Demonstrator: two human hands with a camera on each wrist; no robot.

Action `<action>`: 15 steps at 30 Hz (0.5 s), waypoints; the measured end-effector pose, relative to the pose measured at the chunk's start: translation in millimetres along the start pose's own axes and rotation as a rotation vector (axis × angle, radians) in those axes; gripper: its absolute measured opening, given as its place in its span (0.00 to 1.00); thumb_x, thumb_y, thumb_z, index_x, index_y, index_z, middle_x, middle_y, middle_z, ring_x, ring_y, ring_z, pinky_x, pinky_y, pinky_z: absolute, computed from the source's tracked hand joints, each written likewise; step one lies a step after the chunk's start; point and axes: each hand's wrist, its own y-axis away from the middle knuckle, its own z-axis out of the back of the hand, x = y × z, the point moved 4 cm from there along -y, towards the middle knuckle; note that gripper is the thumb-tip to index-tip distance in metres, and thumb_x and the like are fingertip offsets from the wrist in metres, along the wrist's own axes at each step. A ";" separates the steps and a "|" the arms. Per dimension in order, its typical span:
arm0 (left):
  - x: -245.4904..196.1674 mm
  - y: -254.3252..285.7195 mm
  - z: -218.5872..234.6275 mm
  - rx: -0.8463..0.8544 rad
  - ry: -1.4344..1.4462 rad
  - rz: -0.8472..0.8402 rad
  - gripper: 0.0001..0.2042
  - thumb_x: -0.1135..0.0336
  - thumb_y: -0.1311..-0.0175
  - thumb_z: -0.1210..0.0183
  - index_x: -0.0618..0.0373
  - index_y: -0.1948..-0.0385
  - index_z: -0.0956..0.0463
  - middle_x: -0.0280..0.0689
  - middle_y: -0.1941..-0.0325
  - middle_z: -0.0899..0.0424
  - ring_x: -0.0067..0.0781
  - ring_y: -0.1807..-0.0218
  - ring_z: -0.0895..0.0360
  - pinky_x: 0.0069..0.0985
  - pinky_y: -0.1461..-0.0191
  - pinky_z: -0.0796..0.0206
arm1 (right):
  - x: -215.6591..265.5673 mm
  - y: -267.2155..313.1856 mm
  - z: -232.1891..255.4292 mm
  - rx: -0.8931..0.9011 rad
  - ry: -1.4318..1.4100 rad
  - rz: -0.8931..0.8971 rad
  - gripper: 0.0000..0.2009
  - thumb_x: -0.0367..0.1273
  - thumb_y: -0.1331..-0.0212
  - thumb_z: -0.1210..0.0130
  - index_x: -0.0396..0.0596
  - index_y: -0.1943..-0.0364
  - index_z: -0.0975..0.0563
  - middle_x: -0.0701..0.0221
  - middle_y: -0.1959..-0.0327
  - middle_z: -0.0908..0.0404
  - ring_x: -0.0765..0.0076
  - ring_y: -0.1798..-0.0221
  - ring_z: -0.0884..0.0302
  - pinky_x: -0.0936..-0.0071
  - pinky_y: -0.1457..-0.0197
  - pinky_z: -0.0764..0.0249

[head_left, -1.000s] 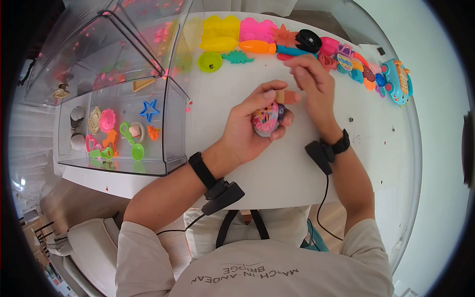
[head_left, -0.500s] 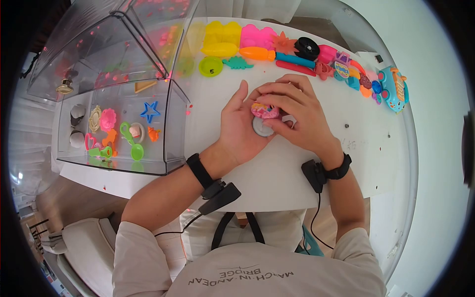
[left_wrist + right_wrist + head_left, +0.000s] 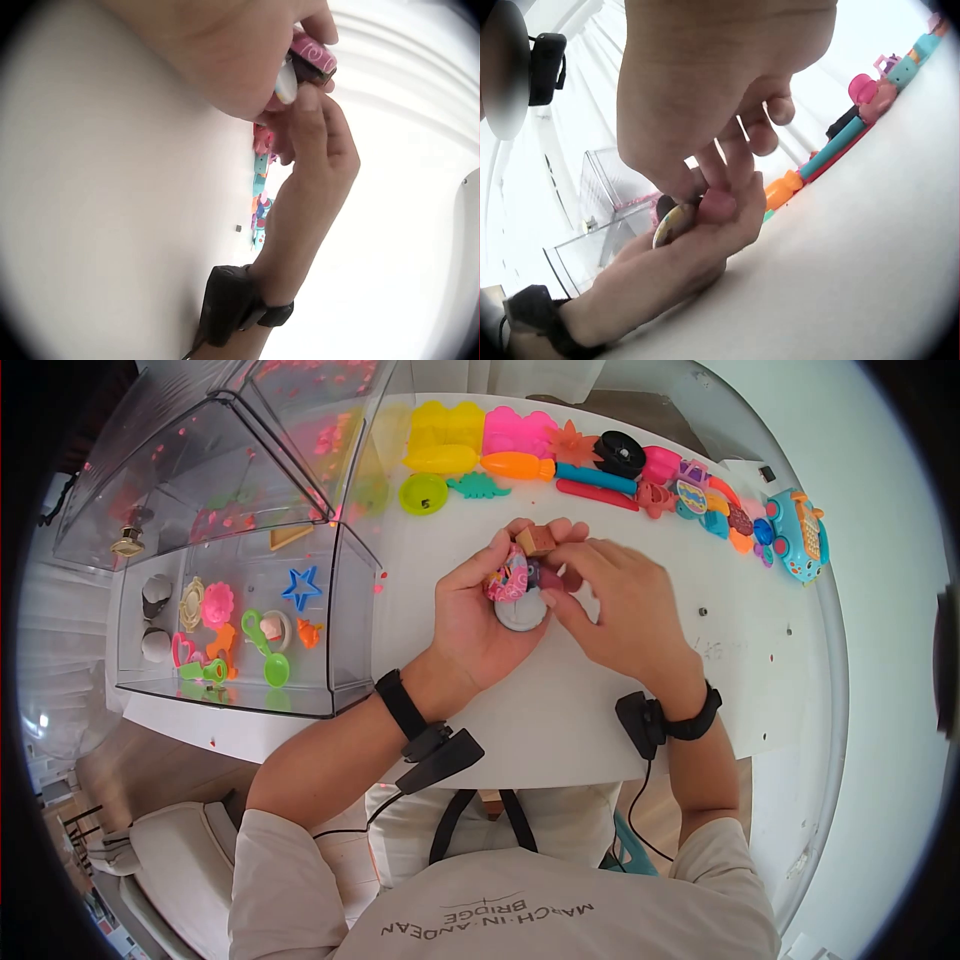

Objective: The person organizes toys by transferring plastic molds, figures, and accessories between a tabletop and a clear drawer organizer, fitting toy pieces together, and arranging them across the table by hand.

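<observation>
My left hand (image 3: 470, 622) holds several small items between its curled fingers and palm: a pink patterned piece (image 3: 509, 576), a round whitish disc (image 3: 521, 611) and a brown block (image 3: 536, 540) near the fingertips. From the right, the thumb and fingers of my right hand (image 3: 632, 610) pinch a dark purplish piece beside the pink one. The left wrist view shows a pink piece with white swirls (image 3: 315, 52) over a dark part, at the right fingertips. A colourful disc edge (image 3: 673, 225) rests against the left hand in the right wrist view. Whether these pieces are joined, I cannot tell.
At the left stands a clear box (image 3: 345, 610) with several small toys, including a blue star (image 3: 301, 588) and green scoop (image 3: 270, 650). Colourful moulds and tools line the table's far edge, from a yellow mould (image 3: 446, 425) to a blue toy (image 3: 797, 538).
The right hand was away from the items, then came over them; its fingers have since drawn slightly right. The pink piece has tilted upright, and the brown block shows again.
</observation>
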 end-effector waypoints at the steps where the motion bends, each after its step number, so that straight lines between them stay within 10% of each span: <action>1: -0.2 -0.3 0.0 -0.002 0.000 0.003 0.12 0.59 0.23 0.50 0.57 0.51 0.25 0.44 0.38 0.20 0.47 0.26 0.32 0.48 0.23 0.42 | 0.0 0.9 -4.3 0.000 -0.001 -0.003 0.09 0.29 0.46 0.34 0.47 0.61 0.20 0.69 0.65 0.19 0.63 0.70 0.22 0.66 0.62 0.26; 6: -2.4 -0.5 2.5 0.029 -0.005 -0.010 0.14 0.55 0.21 0.52 0.55 0.54 0.23 0.37 0.36 0.19 0.46 0.20 0.41 0.49 0.18 0.51 | -14.7 1.3 -12.9 0.099 -0.348 -0.341 0.10 0.31 0.42 0.35 0.44 0.59 0.21 0.66 0.64 0.19 0.60 0.67 0.21 0.68 0.61 0.25; 10: -3.5 2.5 -0.7 -0.026 0.026 0.015 0.14 0.55 0.21 0.52 0.53 0.54 0.23 0.35 0.34 0.19 0.46 0.20 0.42 0.51 0.18 0.53 | -16.2 6.1 -16.5 0.077 -0.325 -0.266 0.09 0.31 0.41 0.35 0.44 0.60 0.20 0.65 0.65 0.20 0.62 0.67 0.22 0.69 0.61 0.26; 15: -3.9 3.8 1.9 -0.067 0.037 0.054 0.12 0.55 0.22 0.51 0.51 0.54 0.22 0.34 0.34 0.19 0.48 0.22 0.37 0.50 0.25 0.41 | -30.9 4.2 7.8 0.225 -0.564 -0.462 0.12 0.32 0.37 0.35 0.41 0.54 0.19 0.71 0.62 0.18 0.79 0.65 0.25 0.76 0.60 0.27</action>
